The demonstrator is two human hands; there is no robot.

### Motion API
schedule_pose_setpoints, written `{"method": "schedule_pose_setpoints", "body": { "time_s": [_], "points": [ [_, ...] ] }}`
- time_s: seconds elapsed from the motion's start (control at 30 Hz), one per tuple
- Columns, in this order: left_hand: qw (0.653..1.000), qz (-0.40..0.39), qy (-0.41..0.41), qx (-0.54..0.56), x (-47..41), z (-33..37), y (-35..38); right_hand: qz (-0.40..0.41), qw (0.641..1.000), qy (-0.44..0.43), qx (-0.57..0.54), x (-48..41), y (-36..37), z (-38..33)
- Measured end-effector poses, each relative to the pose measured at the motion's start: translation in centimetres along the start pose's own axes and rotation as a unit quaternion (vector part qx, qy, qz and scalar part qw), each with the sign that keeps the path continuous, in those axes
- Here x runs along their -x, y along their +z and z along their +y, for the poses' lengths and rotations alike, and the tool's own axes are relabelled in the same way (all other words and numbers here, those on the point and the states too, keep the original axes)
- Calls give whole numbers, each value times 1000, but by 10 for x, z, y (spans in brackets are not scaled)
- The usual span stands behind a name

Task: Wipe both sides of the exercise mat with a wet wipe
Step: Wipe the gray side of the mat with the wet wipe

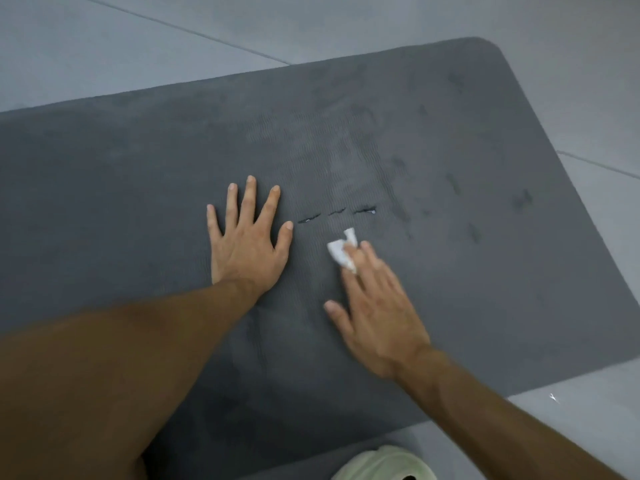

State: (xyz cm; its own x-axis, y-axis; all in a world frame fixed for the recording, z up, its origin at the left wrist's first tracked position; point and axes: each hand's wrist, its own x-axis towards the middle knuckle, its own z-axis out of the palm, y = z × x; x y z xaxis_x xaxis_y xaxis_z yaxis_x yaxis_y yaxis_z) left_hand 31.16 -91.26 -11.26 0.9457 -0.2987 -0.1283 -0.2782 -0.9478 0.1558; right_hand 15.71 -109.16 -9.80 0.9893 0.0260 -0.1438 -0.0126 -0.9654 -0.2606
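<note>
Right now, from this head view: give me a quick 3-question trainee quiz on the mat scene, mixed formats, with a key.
1. True or false: the left hand lies flat, fingers spread, on the exercise mat and holds nothing.
2. Pick one: the wet wipe is (A) pressed to the mat under the fingertips of the right hand, (B) lying on the floor tiles, (C) tucked under the left palm.
3. Fill in: just beyond the wipe, a row of ___ short dark marks shows on the mat.

Key: 1 true; 2 A; 3 three.
</note>
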Motion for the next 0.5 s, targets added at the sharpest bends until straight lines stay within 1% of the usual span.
{"method": "schedule_pose_setpoints", "body": {
  "time_s": [0.07,0.13,0.2,0.23,0.27,0.3,0.37,0.43,0.5],
  "points": [
    [1000,1,0,1,0,-1,0,-48,995,-87,8,20,1,-20],
    [1000,1,2,-1,0,-1,0,-92,982,-165,23,39,0,-33],
    [1000,4,3,-2,1,0,0,-103,972,-207,33,49,1,-34],
    [1000,3,2,-1,1,1,0,-97,972,-208,42,52,1,-29],
    [1000,2,0,2,1,2,-1,-83,976,-194,52,52,1,-20],
    [1000,0,-4,5,1,3,-1,-64,983,-163,60,51,1,-8],
    [1000,-5,-11,8,2,6,-1,-25,996,-63,65,47,-2,25],
    [1000,-7,-19,9,8,18,1,3,996,33,78,45,-7,58],
    [999,-6,-31,10,13,32,3,17,991,95,89,45,-12,82]
  ]
}}
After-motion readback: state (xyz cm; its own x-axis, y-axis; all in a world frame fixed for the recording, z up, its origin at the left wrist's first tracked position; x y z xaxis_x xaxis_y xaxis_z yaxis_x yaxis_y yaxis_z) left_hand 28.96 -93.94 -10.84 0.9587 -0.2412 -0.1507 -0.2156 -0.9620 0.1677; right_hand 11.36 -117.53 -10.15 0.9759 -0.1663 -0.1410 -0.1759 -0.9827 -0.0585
